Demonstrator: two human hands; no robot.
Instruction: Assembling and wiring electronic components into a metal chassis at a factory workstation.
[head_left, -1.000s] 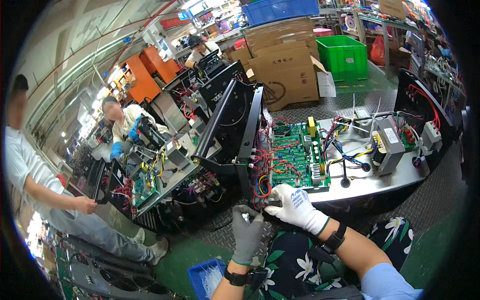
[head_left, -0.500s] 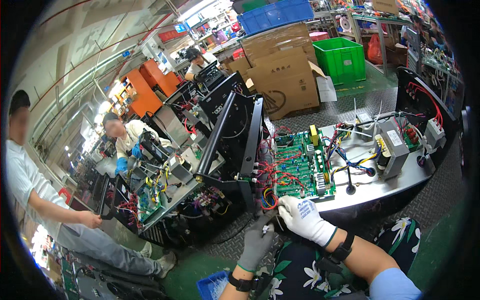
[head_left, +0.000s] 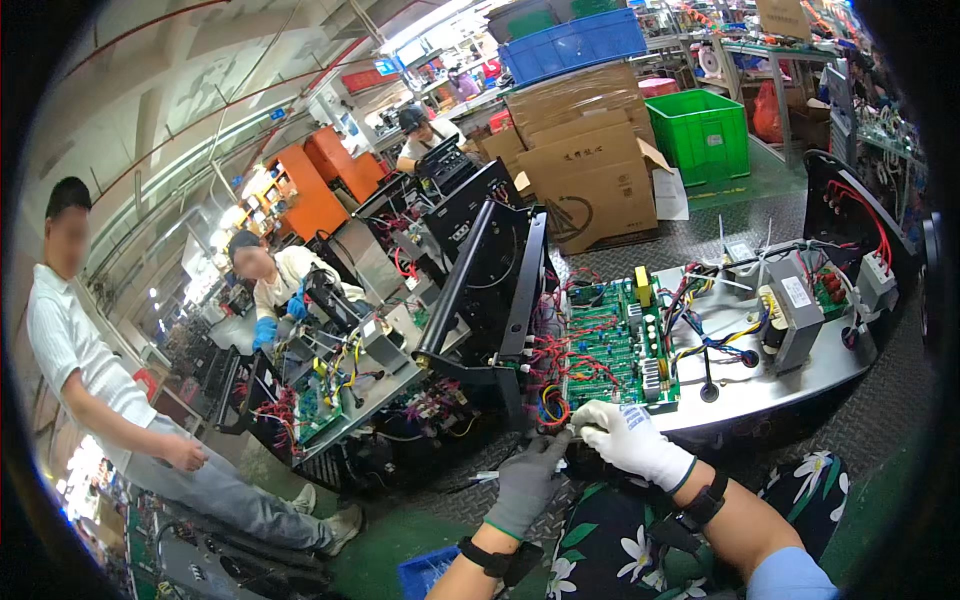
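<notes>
My left hand (head_left: 526,488), in a grey glove, is closed near the front left corner of an opened machine chassis (head_left: 745,402). My right hand (head_left: 640,443), in a white glove, pinches right beside it, and the fingertips of both nearly meet. What they hold is too small to make out; a bit of white shows by the left fingers. Just above the fingertips is a loop of coloured wires (head_left: 553,403). Red wires run from there to the green circuit board (head_left: 590,345) on the chassis. A black panel with a handle bar (head_left: 462,285) stands on its left.
A transformer (head_left: 797,310) sits on the chassis at right. At left are another opened machine (head_left: 345,415) with a co-worker in blue gloves and a person standing (head_left: 100,340). Behind are cardboard boxes (head_left: 595,185) and a green crate (head_left: 700,140). A blue bin (head_left: 428,570) lies low.
My left hand has risen toward the right hand's fingertips, beside the wire loop. The view has shifted slightly. The standing person's hand has lowered.
</notes>
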